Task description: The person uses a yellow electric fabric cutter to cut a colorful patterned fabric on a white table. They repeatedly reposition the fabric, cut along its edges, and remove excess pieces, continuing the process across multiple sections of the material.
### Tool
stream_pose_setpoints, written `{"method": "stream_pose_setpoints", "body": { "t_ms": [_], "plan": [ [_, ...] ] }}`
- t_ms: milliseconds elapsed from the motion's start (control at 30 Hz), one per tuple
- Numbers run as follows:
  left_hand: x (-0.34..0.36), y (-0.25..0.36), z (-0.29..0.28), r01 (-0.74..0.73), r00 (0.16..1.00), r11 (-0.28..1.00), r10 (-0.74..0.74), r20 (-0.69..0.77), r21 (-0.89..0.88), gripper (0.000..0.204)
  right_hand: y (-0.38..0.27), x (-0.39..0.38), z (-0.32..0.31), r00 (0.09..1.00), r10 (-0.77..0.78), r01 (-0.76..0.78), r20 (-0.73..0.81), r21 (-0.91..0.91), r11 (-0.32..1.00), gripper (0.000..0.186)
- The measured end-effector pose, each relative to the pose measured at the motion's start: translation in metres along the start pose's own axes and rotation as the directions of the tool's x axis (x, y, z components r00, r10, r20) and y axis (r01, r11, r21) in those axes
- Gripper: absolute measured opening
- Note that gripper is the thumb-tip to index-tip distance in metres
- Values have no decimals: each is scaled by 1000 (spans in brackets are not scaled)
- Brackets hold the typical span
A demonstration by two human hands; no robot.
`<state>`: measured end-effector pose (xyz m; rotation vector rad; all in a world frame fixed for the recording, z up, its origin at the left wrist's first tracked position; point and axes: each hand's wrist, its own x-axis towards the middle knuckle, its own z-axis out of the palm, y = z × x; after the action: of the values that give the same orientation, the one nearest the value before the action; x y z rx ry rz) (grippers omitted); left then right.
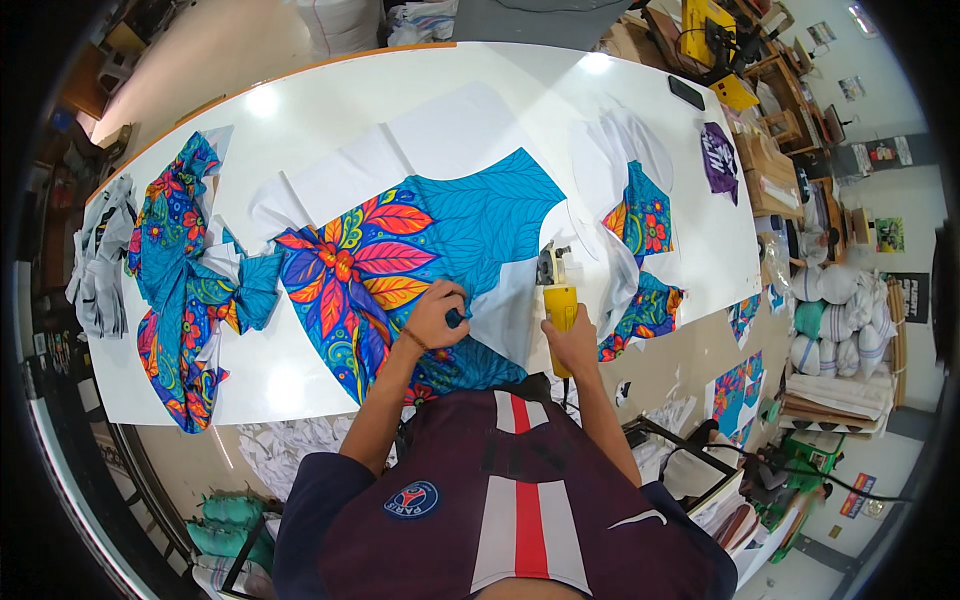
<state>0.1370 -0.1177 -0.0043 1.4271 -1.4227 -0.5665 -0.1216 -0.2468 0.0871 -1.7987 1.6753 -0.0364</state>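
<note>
My right hand (572,342) is wrapped round the yellow body of an electric fabric cutter (562,305). The cutter's metal head (550,264) stands at the right edge of a printed cloth (490,205), which is turquoise with a leaf pattern and large bright flowers. Closed on a bunched fold of this cloth, my left hand (437,314) presses near its lower middle. A pale, plain part of the cloth (503,310) lies between my hands. Just right of the cutter, white cloth (595,255) curves over the table.
The white table (330,125) carries a heap of floral pieces (180,280) and grey-white scraps (103,255) at left. Floral cut pieces (648,305) lie at right, a phone (686,92) and purple cloth (719,163) at the far right. Offcuts (300,450) litter the floor.
</note>
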Motion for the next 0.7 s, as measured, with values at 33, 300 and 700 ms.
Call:
{"method": "stream_pose_setpoints", "body": {
  "t_ms": [33,300,700],
  "plan": [
    [0,1,0,-4,1000,1000,4,-5,-1,23,-2,2,1,1000,6,-6,4,-2,1000,59],
    [-2,-2,3,10,1000,999,-9,-27,46,25,-12,20,0,998,54,-55,37,8,998,63],
    [-3,-2,4,8,999,999,-6,-38,52,24,-30,48,4,1000,26,-26,-15,0,1000,62]
  ]
}}
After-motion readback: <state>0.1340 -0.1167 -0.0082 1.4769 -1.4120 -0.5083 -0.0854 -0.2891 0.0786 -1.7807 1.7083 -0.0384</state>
